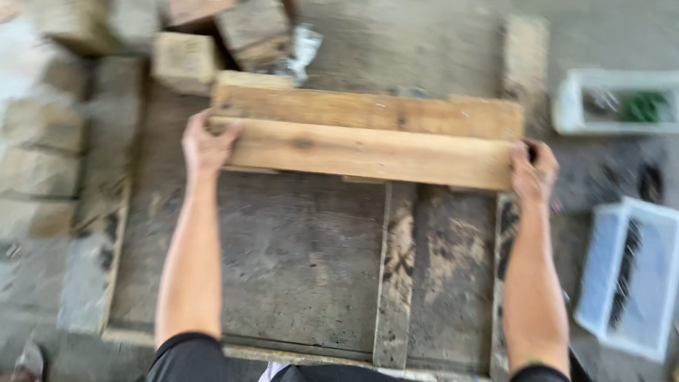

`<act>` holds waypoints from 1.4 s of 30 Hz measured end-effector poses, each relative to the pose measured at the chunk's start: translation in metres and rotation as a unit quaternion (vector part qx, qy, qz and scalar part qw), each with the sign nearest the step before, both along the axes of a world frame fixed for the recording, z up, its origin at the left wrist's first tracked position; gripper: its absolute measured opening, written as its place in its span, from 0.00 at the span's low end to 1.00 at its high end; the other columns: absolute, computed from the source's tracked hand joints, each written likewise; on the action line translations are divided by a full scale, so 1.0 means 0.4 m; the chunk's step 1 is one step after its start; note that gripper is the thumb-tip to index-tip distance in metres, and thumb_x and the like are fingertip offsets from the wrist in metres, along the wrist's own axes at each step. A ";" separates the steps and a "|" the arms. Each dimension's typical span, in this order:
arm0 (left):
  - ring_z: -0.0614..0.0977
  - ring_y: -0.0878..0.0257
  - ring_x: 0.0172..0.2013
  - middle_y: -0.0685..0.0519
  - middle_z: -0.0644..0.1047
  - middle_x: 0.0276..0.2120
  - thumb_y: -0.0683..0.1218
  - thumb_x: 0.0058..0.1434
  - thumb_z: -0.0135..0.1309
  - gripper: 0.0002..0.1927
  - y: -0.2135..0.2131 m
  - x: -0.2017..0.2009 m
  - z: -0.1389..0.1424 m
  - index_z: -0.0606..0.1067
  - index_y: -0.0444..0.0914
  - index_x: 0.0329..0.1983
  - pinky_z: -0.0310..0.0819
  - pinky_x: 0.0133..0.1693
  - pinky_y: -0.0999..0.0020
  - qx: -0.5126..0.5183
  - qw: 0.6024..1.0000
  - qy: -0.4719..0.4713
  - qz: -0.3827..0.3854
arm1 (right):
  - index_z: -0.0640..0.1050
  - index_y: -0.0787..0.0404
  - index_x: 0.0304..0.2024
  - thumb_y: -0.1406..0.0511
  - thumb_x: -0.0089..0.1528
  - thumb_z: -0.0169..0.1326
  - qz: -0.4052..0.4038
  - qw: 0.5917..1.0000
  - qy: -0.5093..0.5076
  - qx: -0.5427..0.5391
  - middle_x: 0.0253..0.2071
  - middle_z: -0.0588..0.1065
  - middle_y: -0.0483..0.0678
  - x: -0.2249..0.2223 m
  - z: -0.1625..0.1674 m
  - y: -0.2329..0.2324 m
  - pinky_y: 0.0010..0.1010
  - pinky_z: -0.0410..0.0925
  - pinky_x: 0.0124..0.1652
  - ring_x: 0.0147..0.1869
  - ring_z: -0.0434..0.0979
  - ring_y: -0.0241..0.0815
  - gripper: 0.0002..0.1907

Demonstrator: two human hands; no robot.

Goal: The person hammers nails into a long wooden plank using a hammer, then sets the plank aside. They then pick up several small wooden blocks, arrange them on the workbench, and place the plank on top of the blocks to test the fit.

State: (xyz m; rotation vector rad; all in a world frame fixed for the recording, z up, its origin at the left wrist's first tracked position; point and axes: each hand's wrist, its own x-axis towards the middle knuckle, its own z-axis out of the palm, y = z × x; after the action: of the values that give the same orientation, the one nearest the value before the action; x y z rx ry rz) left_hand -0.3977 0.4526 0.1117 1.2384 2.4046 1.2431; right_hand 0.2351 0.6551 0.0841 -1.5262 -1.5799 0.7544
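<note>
My left hand point(205, 145) grips the left end of a pale wooden plank point(368, 152) that lies crosswise in front of me. My right hand point(532, 172) grips the plank's right end. A second plank point(368, 112) of the same length sits just behind it, touching it. Both planks rest over a dark, stained wooden board point(297, 262) with upright slats point(397, 276) running toward me. The picture is blurred by motion.
Several rough wooden blocks point(185, 60) lie at the upper left. A white plastic tray point(615, 102) with green and dark small parts sits at the upper right. A clear plastic box point(629, 276) with dark screws or nails lies at the right.
</note>
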 end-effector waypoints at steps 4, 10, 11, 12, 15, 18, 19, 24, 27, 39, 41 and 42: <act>0.84 0.46 0.49 0.41 0.83 0.46 0.60 0.59 0.62 0.27 0.018 0.036 0.028 0.79 0.40 0.55 0.77 0.52 0.55 -0.019 0.996 -0.001 0.085 | 0.80 0.70 0.51 0.63 0.71 0.62 -0.020 0.997 0.074 -0.019 0.42 0.79 0.46 -0.028 0.017 -0.016 0.24 0.70 0.43 0.42 0.76 0.34 0.15; 0.79 0.41 0.53 0.44 0.81 0.51 0.61 0.66 0.48 0.25 0.034 0.036 0.044 0.76 0.45 0.60 0.72 0.54 0.49 -0.102 0.985 -0.027 0.136 | 0.80 0.68 0.50 0.59 0.71 0.62 -0.036 0.994 0.093 -0.044 0.45 0.80 0.46 -0.044 0.044 -0.011 0.27 0.70 0.47 0.46 0.76 0.35 0.16; 0.79 0.41 0.55 0.43 0.80 0.53 0.61 0.67 0.48 0.28 0.031 0.025 0.044 0.72 0.42 0.63 0.71 0.56 0.50 -0.078 0.988 -0.048 0.122 | 0.80 0.67 0.51 0.59 0.72 0.61 -0.036 0.991 0.111 -0.067 0.46 0.80 0.46 -0.046 0.054 -0.013 0.27 0.70 0.47 0.46 0.75 0.35 0.17; 0.78 0.41 0.57 0.41 0.79 0.54 0.62 0.68 0.48 0.31 0.026 0.017 0.043 0.68 0.38 0.66 0.70 0.58 0.51 -0.053 0.990 -0.068 0.108 | 0.79 0.67 0.52 0.58 0.72 0.60 -0.036 0.987 0.128 -0.090 0.46 0.80 0.46 -0.047 0.060 -0.022 0.28 0.69 0.47 0.46 0.75 0.35 0.17; 0.71 0.42 0.64 0.35 0.71 0.62 0.62 0.67 0.52 0.39 -0.026 0.012 0.039 0.61 0.31 0.70 0.65 0.64 0.56 0.012 0.989 -0.115 0.093 | 0.78 0.66 0.52 0.54 0.75 0.53 -0.081 0.957 0.239 -0.141 0.48 0.79 0.47 -0.041 0.070 -0.066 0.31 0.71 0.48 0.48 0.77 0.37 0.20; 0.62 0.44 0.73 0.33 0.61 0.73 0.59 0.72 0.52 0.39 -0.111 0.051 0.003 0.58 0.29 0.74 0.54 0.72 0.58 0.043 0.994 -0.048 0.090 | 0.72 0.70 0.60 0.62 0.74 0.57 -0.050 0.991 0.107 0.062 0.56 0.75 0.54 -0.053 0.059 -0.158 0.38 0.69 0.55 0.57 0.73 0.45 0.19; 0.62 0.44 0.72 0.34 0.61 0.72 0.59 0.68 0.53 0.41 -0.137 0.061 -0.005 0.56 0.30 0.75 0.55 0.70 0.59 0.028 0.996 -0.063 0.053 | 0.68 0.73 0.62 0.66 0.71 0.58 -0.002 0.992 0.029 0.120 0.57 0.71 0.58 -0.062 0.048 -0.192 0.44 0.66 0.55 0.57 0.71 0.51 0.21; 0.60 0.45 0.70 0.33 0.56 0.71 0.56 0.58 0.63 0.54 -0.211 0.066 -0.024 0.44 0.30 0.76 0.55 0.67 0.60 0.036 0.991 -0.126 0.020 | 0.67 0.70 0.66 0.68 0.72 0.61 -0.095 0.986 -0.082 0.107 0.58 0.72 0.58 -0.084 0.049 -0.280 0.41 0.67 0.55 0.57 0.73 0.50 0.25; 0.66 0.46 0.69 0.33 0.62 0.70 0.52 0.62 0.61 0.45 -0.293 0.097 -0.045 0.53 0.29 0.75 0.59 0.68 0.57 0.127 0.982 -0.113 0.076 | 0.68 0.72 0.65 0.71 0.71 0.59 -0.074 0.977 0.161 0.114 0.57 0.72 0.57 -0.128 0.025 -0.390 0.38 0.68 0.57 0.58 0.72 0.47 0.23; 0.61 0.43 0.70 0.37 0.63 0.68 0.56 0.52 0.68 0.52 -0.746 -0.490 0.041 0.55 0.34 0.74 0.46 0.71 0.41 -0.053 0.963 0.131 0.229 | 0.75 0.72 0.57 0.68 0.66 0.60 0.035 0.979 -0.021 -0.199 0.42 0.78 0.57 -0.577 -0.103 -0.936 0.32 0.72 0.50 0.45 0.79 0.44 0.19; 0.55 0.37 0.71 0.33 0.58 0.70 0.59 0.42 0.72 0.63 -0.733 -0.620 0.075 0.50 0.31 0.73 0.39 0.69 0.37 -0.090 0.954 0.175 0.227 | 0.76 0.72 0.56 0.68 0.65 0.60 0.066 0.983 -0.006 -0.171 0.40 0.79 0.57 -0.646 -0.077 -0.975 0.31 0.72 0.49 0.43 0.80 0.44 0.19; 0.54 0.35 0.71 0.32 0.57 0.70 0.60 0.36 0.75 0.67 -0.720 -0.675 0.087 0.49 0.30 0.71 0.38 0.68 0.36 -0.122 0.955 0.159 0.218 | 0.77 0.72 0.55 0.67 0.65 0.60 0.082 0.985 0.003 -0.154 0.39 0.80 0.57 -0.682 -0.057 -0.983 0.30 0.73 0.49 0.42 0.81 0.43 0.19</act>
State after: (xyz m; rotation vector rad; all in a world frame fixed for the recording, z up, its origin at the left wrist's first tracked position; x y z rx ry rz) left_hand -0.6676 0.1645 0.1464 0.9228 3.0785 0.8369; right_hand -0.0379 0.2619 0.0614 -1.6194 -1.6560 1.1396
